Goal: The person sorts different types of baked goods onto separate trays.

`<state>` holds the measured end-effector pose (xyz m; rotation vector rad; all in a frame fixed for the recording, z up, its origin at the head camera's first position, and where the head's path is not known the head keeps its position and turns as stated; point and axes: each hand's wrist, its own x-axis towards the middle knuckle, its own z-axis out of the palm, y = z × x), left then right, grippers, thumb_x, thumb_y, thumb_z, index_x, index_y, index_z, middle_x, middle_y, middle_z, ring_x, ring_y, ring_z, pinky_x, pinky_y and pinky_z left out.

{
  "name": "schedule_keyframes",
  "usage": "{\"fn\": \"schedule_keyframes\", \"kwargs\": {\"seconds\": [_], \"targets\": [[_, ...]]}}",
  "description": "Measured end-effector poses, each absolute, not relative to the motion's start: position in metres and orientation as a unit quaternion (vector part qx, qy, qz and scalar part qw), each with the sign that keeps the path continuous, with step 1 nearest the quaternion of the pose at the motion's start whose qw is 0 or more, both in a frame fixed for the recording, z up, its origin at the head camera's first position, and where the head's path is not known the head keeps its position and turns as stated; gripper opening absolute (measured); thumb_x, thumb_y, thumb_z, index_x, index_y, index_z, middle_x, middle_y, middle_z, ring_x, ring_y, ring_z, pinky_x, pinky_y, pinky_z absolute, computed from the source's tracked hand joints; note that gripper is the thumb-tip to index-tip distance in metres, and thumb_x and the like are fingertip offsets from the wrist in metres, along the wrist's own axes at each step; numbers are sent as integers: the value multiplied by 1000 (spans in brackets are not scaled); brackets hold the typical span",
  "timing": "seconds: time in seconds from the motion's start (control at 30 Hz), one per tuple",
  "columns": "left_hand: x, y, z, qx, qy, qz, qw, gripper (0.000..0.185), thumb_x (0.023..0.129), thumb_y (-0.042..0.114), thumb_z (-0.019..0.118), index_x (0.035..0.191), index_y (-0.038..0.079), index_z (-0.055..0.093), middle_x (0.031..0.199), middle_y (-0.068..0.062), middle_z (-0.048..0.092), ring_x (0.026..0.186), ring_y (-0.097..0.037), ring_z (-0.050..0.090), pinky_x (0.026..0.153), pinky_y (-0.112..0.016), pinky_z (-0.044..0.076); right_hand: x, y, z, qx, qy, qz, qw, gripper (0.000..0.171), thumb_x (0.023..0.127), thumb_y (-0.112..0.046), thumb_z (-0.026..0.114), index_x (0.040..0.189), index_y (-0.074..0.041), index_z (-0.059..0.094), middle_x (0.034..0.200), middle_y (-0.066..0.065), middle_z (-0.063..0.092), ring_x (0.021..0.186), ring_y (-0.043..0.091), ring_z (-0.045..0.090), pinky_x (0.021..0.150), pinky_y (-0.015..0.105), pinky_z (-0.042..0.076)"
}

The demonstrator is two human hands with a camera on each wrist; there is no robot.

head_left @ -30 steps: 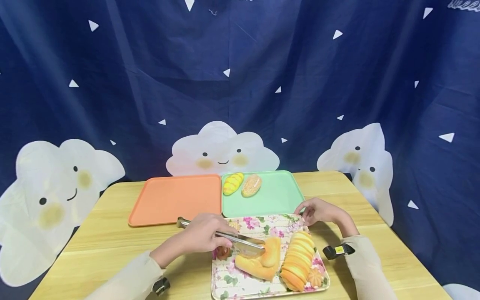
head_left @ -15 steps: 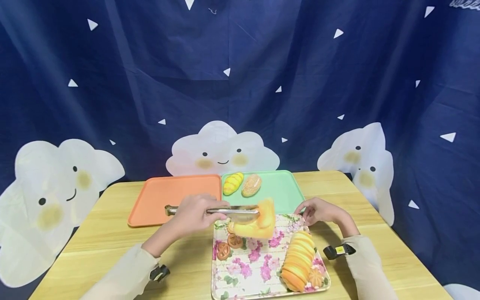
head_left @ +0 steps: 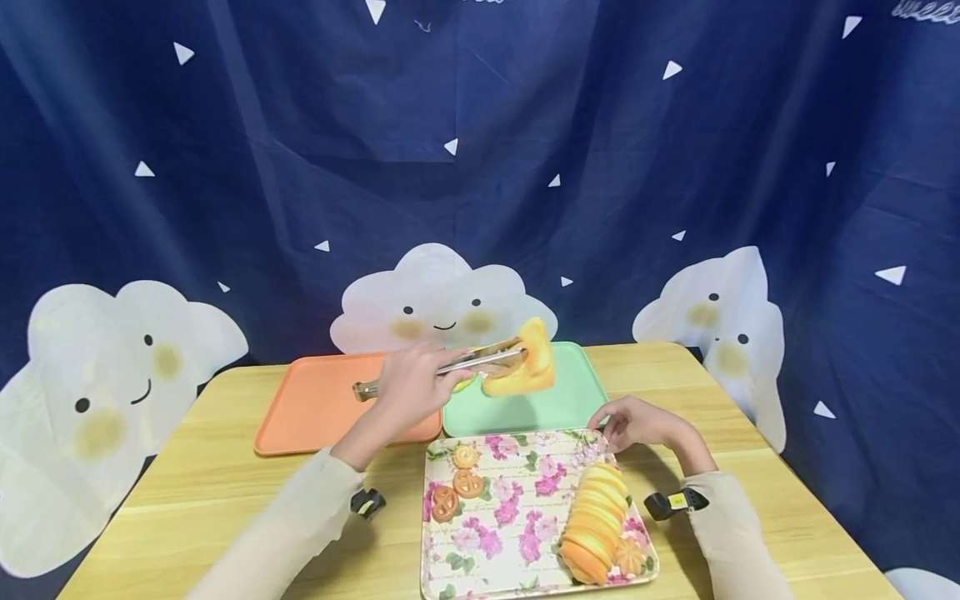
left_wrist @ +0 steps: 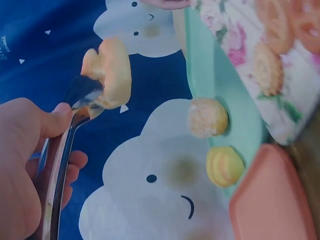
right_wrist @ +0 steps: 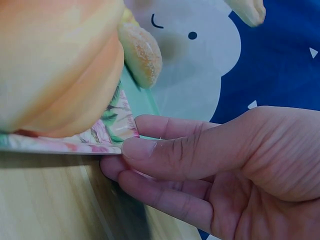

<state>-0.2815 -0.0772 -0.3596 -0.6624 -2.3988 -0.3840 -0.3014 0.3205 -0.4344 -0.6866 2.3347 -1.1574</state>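
Note:
My left hand grips metal tongs by the handle. Their tips pinch a bent golden bread, held up over the green tray. In the left wrist view, the bread sits at the end of the tongs. Beyond it on the green tray are a yellow striped bread and a crumb-topped bun, mostly hidden in the head view. My right hand pinches the far right corner of the floral tray; the right wrist view shows the thumb on its rim.
On the floral tray lie a long ridged loaf, a flower-shaped cookie, pretzel cookies and a round cookie. An orange tray adjoins the green one on the wooden table. A blue curtain hangs behind.
My left hand has lifted the bent bread off the floral tray with the tongs and carried it forward over the green tray. My right hand has stayed at the tray corner.

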Motion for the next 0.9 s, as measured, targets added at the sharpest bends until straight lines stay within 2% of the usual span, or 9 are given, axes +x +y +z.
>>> {"fn": "schedule_keyframes", "kwargs": {"seconds": [0.2,0.37,0.5,0.57,0.63,0.67,0.8,0.87,0.9], "targets": [[-300,-51,-355,-216,-917,-159,296,37,89,49,75,121,31,77,99,6,79,76,-17,67,45,-25,34,-302,320,-435,-245,844,-421,223,37,79,21,64,116,13,66,92,34,66,77,27,68,70,30,60],[-315,-29,-358,-210,-925,-142,282,39,92,51,71,125,31,74,103,4,78,85,-20,71,48,-27,39,-301,320,-435,-240,843,-425,226,38,80,22,63,116,13,66,93,35,65,75,20,67,70,30,60],[-326,-14,-363,-199,-934,-136,264,39,93,50,70,126,31,74,100,2,77,82,-20,69,47,-28,39,-301,320,-435,-243,842,-425,226,37,80,21,64,116,13,66,93,35,65,76,18,67,70,30,59],[-331,-7,-367,-194,-938,-144,248,38,93,48,70,126,30,74,97,1,77,74,-18,65,46,-27,36,-301,321,-434,-244,843,-423,225,37,80,20,64,116,12,66,93,34,66,76,20,67,70,30,59],[-335,0,-370,-189,-942,-153,232,38,93,47,70,127,29,73,100,1,77,65,-15,56,44,-25,31,-300,321,-434,-244,845,-420,224,37,80,20,64,116,12,67,93,33,66,76,22,67,70,29,59],[-337,4,-373,-187,-944,-156,223,39,94,47,69,129,29,73,97,0,77,59,-14,50,43,-24,28,-300,321,-434,-244,846,-418,224,37,80,21,63,115,11,67,93,32,66,76,22,67,69,28,59],[-343,17,-382,-177,-954,-144,196,43,96,50,66,133,28,70,71,0,68,46,-9,26,40,-22,18,-300,321,-434,-245,847,-416,222,37,79,21,63,115,12,67,92,32,66,75,21,66,69,27,59],[-345,22,-387,-172,-959,-132,185,45,96,52,64,135,28,68,56,0,55,44,-9,19,39,-22,14,-300,320,-435,-245,846,-418,222,37,80,21,63,116,12,66,92,33,66,76,19,66,69,27,58],[-347,24,-389,-168,-960,-125,184,45,96,53,65,134,29,69,54,1,53,44,-8,19,39,-22,15,-300,320,-435,-244,846,-418,223,37,80,21,63,116,12,66,92,34,66,76,19,65,69,27,58]]}}
